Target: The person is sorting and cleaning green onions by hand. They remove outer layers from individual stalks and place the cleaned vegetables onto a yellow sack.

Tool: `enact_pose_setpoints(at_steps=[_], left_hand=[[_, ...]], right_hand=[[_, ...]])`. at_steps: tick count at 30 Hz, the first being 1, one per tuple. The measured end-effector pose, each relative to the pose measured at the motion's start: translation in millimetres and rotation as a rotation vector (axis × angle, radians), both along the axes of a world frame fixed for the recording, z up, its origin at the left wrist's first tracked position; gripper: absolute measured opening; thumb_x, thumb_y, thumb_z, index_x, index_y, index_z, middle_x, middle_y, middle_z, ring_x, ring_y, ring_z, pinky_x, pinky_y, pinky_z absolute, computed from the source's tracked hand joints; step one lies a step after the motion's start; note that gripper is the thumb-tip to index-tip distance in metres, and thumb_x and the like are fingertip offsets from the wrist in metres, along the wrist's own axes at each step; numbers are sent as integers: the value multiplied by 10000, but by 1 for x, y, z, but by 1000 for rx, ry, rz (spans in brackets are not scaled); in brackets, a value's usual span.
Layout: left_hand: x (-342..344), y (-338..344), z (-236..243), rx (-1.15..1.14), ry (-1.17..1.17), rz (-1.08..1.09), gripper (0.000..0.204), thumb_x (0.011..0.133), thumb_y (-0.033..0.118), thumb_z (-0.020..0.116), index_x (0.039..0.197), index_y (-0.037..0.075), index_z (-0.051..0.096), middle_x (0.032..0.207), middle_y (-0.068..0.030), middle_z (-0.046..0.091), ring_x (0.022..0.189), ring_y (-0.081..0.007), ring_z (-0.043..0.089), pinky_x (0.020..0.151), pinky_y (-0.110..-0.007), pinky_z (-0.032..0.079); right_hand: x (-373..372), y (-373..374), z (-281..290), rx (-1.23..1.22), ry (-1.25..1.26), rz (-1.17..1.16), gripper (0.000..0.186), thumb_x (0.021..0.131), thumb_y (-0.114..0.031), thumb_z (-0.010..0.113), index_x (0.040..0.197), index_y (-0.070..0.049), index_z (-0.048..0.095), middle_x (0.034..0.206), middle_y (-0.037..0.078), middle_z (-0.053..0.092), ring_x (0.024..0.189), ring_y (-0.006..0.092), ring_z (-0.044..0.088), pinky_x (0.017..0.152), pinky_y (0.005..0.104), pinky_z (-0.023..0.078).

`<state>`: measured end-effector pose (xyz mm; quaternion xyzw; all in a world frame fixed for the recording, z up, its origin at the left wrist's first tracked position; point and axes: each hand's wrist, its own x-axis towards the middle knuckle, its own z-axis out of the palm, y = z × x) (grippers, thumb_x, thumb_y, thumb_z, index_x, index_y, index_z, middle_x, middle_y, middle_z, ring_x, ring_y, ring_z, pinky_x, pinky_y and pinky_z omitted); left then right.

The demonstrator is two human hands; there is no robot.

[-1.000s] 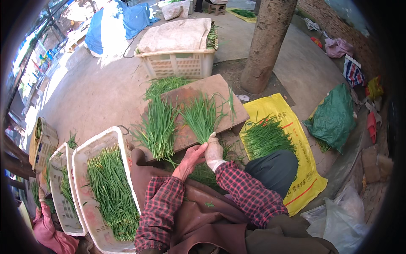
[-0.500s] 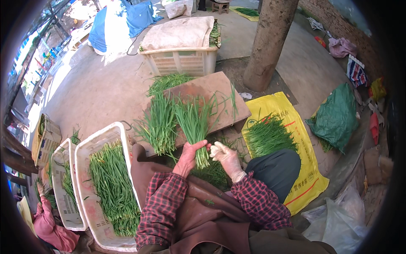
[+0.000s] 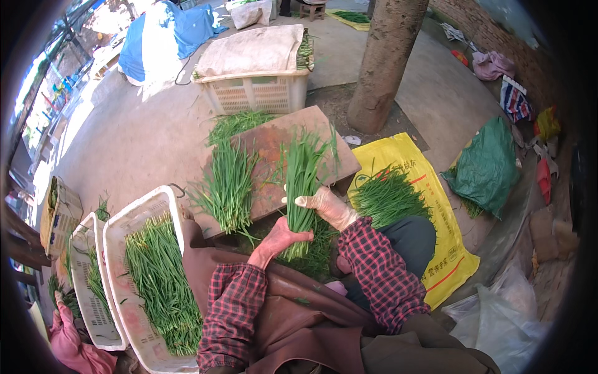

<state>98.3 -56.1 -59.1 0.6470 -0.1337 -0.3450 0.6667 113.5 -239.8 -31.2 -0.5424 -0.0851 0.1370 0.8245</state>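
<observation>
Outdoors on bare concrete, above a rusty brown board (image 3: 274, 156), the left hand (image 3: 278, 242) clasps a bunch of long green chives (image 3: 301, 187); the gloved right hand (image 3: 327, 207) steadies it (loose blades could slip if the fingers slacken).

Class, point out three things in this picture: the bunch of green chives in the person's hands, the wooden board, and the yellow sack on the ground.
bunch of chives (image 3: 303, 181), head view, middle of the stalks.
wooden board (image 3: 274, 140), head view, bare top.
yellow sack (image 3: 451, 252), head view, bare right part.
</observation>
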Motion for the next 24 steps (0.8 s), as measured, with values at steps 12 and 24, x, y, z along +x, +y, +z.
enact_pose_setpoints(at_steps=[12, 24], left_hand=[[87, 30, 94, -231, -360, 259, 1187, 646, 220, 939, 1554, -8, 210, 1515, -184, 407, 1416, -302, 381, 1168, -428, 299], [137, -34, 50, -381, -419, 495, 593, 794, 53, 794, 1302, 20, 492, 1211, -99, 612, 1107, -205, 582, 984, -348, 456]], right_hand=[[55, 33, 65, -382, -375, -418, 398, 810, -133, 800, 1141, 13, 635, 1040, 66, 694, 927, 170, 637, 838, 335, 519], [117, 41, -61, -1036, -630, -532, 243, 856, -167, 641, 1048, -17, 642, 975, 260, 668, 904, 440, 652, 740, 514, 507]])
